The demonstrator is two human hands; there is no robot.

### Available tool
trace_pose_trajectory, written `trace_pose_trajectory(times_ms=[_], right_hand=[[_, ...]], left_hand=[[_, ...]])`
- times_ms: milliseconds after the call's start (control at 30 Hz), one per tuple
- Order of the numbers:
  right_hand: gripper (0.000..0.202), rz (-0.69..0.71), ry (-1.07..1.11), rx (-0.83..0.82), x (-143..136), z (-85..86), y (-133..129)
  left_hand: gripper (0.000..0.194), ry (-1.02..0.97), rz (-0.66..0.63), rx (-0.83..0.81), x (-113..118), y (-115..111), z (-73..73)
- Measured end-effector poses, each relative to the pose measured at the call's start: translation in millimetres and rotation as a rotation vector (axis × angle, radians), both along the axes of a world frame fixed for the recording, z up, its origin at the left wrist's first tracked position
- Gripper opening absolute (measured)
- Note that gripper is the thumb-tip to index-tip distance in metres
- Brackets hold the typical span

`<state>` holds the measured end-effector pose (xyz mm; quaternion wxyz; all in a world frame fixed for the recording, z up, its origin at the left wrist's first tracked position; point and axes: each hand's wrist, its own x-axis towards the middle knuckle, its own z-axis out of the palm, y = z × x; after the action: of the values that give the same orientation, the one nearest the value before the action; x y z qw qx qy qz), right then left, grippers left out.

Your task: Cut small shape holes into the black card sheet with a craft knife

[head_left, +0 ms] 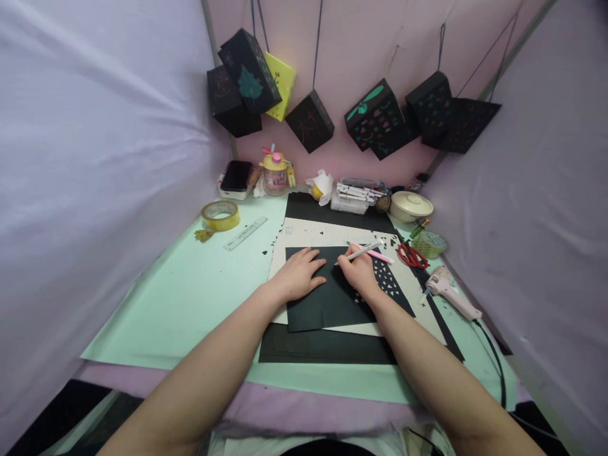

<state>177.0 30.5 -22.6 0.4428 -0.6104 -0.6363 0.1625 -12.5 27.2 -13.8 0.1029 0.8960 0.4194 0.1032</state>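
Note:
My left hand (300,274) lies flat with fingers spread on a sheet of black card (308,310), near its upper left part. In my right hand (357,271) is a slim white pen (365,249), pinched between the fingers, its tip down at the card's upper middle. Small cut-out shapes, such as triangles and stars, pierce the right side of the card; my right hand and forearm hide some of them. Behind that hand a pink pen (381,255) rests across the card's top edge. White paper (304,231) shows beneath the card.
To the left are a yellow tape roll (221,216) and a clear ruler (246,233). Red-handled scissors (412,256), green tape (429,244) and a corded glue gun (452,294) lie right. A box of pens (354,199) stands behind; black paper boxes (310,121) hang above.

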Motion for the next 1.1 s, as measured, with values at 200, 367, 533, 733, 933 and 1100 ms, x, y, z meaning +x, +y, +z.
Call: trace_pose_trajectory(times_ms=[200,367,533,733,933,1100], right_hand=[[0.018,0.004,0.026,0.001,0,-0.1,0],[0.02,-0.028,0.091,0.01,1,-0.7,-1],[0.02,-0.07,0.165,0.025,1,-0.7,1],[0.005,0.027,0.243,-0.058,4,17.8,0],[0.005,0.058,0.164,-0.241,11,19.1,-2],[0.01,0.048,0.079,-0.192,11,4.0,-5]], left_hand=[[0.055,0.015,-0.003,0.007,0,0,0.5],[0.054,0.045,-0.008,0.026,0,1,3.4],[0.05,0.088,-0.034,0.046,5,6,13.4],[0.053,0.115,-0.08,0.057,3,14,17.3],[0.056,0.08,-0.083,0.042,-4,18,8.2],[0.054,0.025,-0.053,0.017,-8,18,0.0]])
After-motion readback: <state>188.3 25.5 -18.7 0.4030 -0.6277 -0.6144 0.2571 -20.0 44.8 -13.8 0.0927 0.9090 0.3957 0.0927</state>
